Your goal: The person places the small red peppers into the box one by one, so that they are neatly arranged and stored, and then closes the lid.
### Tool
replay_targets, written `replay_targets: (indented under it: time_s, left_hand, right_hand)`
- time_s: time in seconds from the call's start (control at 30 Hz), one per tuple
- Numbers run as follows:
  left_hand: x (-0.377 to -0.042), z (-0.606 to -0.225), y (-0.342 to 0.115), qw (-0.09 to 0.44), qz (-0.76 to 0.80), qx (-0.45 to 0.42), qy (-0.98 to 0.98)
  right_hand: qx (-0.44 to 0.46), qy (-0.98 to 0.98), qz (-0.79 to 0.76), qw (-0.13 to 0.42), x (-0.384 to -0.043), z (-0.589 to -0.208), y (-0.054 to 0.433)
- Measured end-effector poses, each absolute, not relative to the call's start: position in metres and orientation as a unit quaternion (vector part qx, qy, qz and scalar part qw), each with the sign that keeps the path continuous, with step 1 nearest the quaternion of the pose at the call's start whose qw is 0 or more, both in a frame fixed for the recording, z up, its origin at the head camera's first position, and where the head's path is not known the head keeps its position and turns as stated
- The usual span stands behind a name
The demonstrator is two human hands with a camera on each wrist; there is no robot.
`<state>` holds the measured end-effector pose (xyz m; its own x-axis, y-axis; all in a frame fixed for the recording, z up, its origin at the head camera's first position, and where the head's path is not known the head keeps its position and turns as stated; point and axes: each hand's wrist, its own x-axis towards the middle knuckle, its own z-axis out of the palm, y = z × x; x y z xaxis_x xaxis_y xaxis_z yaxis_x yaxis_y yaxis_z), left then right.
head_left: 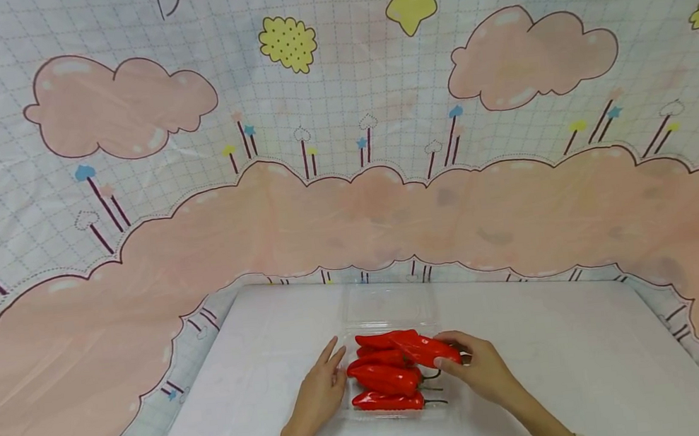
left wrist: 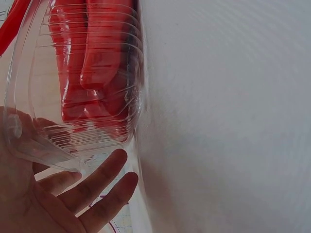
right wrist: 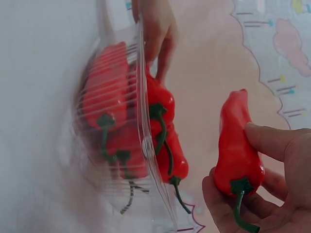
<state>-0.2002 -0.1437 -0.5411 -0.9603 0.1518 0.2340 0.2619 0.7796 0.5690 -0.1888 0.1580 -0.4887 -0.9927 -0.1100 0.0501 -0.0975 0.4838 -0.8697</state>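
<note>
A clear plastic box (left wrist: pixel 36 141) with ridged walls stands on the white table in the head view, its lid (head_left: pixel 388 306) folded back. Several red peppers (head_left: pixel 384 379) with green stems lie in it, stacked. My right hand (head_left: pixel 483 369) holds one red pepper (right wrist: pixel 238 145) between thumb and fingers, above the box's right side; its stem points towards the wrist camera. My left hand (head_left: pixel 318 393) is at the box's left wall, touching it with fingers spread and fairly straight. Part of that hand shows through the plastic in the left wrist view.
The white table (head_left: pixel 570 365) stretches to both sides of the box. Behind it hangs a printed cloth (head_left: pixel 349 218) with pink clouds and yellow stars, which also runs down along the table's sides.
</note>
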Motion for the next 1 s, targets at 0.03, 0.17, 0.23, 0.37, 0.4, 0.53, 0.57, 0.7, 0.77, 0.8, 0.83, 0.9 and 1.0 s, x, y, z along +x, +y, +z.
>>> replay_targets:
  time_s: [0.03, 0.17, 0.23, 0.37, 0.4, 0.53, 0.57, 0.7, 0.77, 0.8, 0.83, 0.9, 1.0]
  left_hand:
    - [-0.2, -0.541, -0.144, 0.088, -0.313, -0.111, -0.939]
    - [-0.2, -0.541, -0.144, 0.091, -0.309, -0.111, -0.94]
    - [-0.2, -0.542, -0.144, 0.092, -0.307, -0.109, -0.941]
    - [-0.199, -0.541, -0.144, 0.092, -0.305, -0.107, -0.942]
    - [-0.199, -0.541, -0.144, 0.091, -0.305, -0.106, -0.942]
    - [-0.2, -0.541, -0.144, 0.088, -0.309, -0.107, -0.941]
    - [-0.2, -0.541, -0.144, 0.087, -0.31, -0.107, -0.941]
    - [-0.2, -0.541, -0.144, 0.084, -0.314, -0.105, -0.94]
    - [-0.2, -0.542, -0.143, 0.083, -0.315, -0.102, -0.94]
    - [-0.199, -0.542, -0.143, 0.083, -0.315, -0.1, -0.94]
    - [-0.199, -0.542, -0.143, 0.083, -0.314, -0.1, -0.94]
    - [-0.2, -0.542, -0.143, 0.082, -0.315, -0.099, -0.94]
    - [-0.2, -0.542, -0.143, 0.081, -0.313, -0.101, -0.941]
  right_hand:
    - [-0.061, 0.861, -0.505, 0.01, -0.188, -0.489, 0.157]
    - [-0.075, 0.86, -0.505, 0.019, -0.186, -0.49, 0.152]
    - [-0.083, 0.857, -0.507, 0.024, -0.184, -0.491, 0.15]
    - [-0.09, 0.853, -0.513, 0.034, -0.182, -0.491, 0.145]
    - [-0.093, 0.852, -0.514, 0.037, -0.181, -0.492, 0.144]
    - [-0.098, 0.853, -0.51, 0.041, -0.179, -0.492, 0.14]
    - [-0.101, 0.854, -0.509, 0.04, -0.179, -0.492, 0.139]
    - [-0.108, 0.857, -0.503, 0.038, -0.177, -0.492, 0.137]
    - [-0.112, 0.86, -0.497, 0.038, -0.176, -0.493, 0.136]
    - [-0.114, 0.86, -0.496, 0.039, -0.176, -0.493, 0.136]
    - [-0.116, 0.859, -0.496, 0.039, -0.175, -0.493, 0.135]
    - [-0.124, 0.86, -0.493, 0.039, -0.174, -0.493, 0.133]
    - [-0.137, 0.859, -0.493, 0.034, -0.173, -0.494, 0.131]
